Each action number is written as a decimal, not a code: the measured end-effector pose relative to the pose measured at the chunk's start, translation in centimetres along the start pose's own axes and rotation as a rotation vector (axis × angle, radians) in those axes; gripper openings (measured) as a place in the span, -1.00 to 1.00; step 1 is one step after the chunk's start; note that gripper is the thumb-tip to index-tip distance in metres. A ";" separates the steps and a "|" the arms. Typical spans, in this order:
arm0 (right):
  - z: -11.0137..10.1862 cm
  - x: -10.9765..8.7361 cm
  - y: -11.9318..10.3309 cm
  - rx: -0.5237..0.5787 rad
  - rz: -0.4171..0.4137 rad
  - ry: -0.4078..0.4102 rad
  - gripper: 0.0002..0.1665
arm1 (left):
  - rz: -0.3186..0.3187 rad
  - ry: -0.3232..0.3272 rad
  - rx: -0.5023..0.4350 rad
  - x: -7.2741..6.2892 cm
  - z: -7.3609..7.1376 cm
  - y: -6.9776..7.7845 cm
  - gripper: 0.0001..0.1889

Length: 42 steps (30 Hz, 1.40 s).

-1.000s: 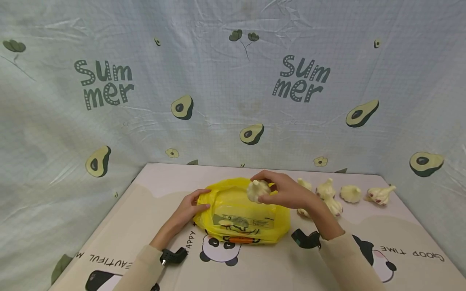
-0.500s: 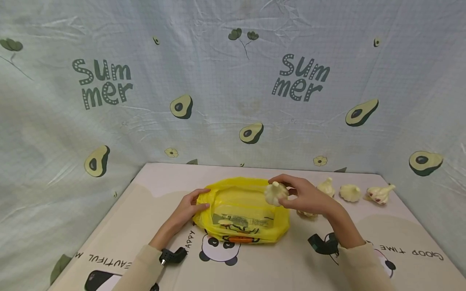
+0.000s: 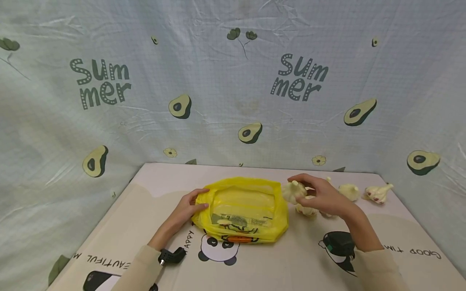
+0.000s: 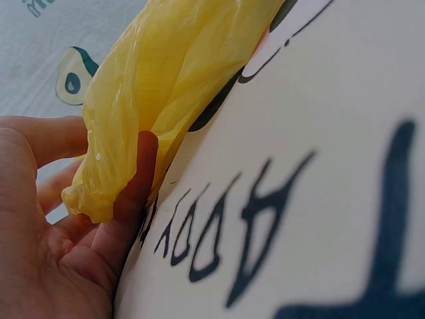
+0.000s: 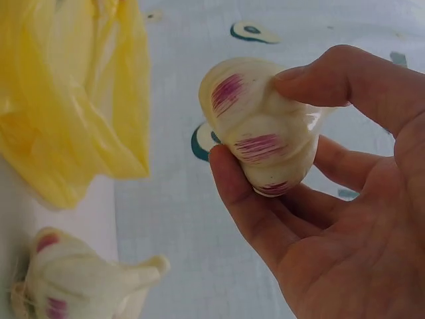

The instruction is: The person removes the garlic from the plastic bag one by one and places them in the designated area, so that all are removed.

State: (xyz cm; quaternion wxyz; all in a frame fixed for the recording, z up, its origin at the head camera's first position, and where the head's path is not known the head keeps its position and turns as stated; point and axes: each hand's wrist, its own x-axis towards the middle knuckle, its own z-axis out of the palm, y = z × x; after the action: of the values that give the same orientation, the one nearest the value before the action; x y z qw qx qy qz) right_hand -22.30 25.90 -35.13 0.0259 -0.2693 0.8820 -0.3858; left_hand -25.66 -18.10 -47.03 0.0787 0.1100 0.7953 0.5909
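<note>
A yellow plastic bag (image 3: 279, 212) lies on the table with its mouth spread wide. My left hand (image 3: 190, 207) grips its left side; in the left wrist view the gathered plastic (image 4: 109, 166) sits between thumb and fingers. Just off the bag's right edge, my right hand (image 3: 324, 196) holds a garlic bulb (image 3: 293, 192) between thumb and fingertips. Purple streaks mark that bulb (image 5: 259, 126) in the right wrist view. Below it, another garlic bulb (image 3: 306, 210) rests beside the bag.
Further right on the table stand more garlic bulbs, among them one (image 3: 348, 192) behind the right hand and one (image 3: 378, 193) near the right edge. Some are partly hidden by that hand. A printed cloth (image 3: 218, 81) hangs behind the table (image 3: 276, 266).
My right hand has carried the garlic bulb rightward, from over the bag's mouth to beside its right edge. The left hand has kept its hold on the bag.
</note>
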 end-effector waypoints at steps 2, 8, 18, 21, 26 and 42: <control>-0.3 -0.3 0.3 -0.010 0.009 0.016 -0.40 | -0.005 -0.001 0.002 0.0 0.0 0.1 -0.39; -0.9 -0.9 1.2 0.021 0.019 0.042 -0.42 | -0.013 0.000 0.004 -0.1 0.0 0.3 -0.39; -1.9 -1.2 2.6 0.045 0.070 0.048 -0.40 | -0.003 -0.001 0.004 0.1 0.1 0.1 -0.39; -2.3 -1.4 3.0 0.028 0.084 0.057 -0.38 | -0.011 0.004 0.009 0.1 0.1 0.0 -0.39; -3.1 -2.0 3.5 0.032 0.115 0.071 -0.35 | -0.013 0.005 0.017 0.2 0.0 0.1 -0.40; -5.4 -3.9 4.5 -0.026 0.188 0.123 -0.31 | 0.000 -0.019 -0.010 0.0 -0.2 0.0 -0.39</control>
State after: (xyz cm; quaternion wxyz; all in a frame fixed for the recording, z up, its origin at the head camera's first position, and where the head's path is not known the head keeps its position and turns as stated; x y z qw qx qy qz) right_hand -22.34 33.93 -35.12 0.0044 -0.1617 0.9081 -0.3861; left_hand -25.76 -18.28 -46.92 0.0869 0.1149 0.7915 0.5939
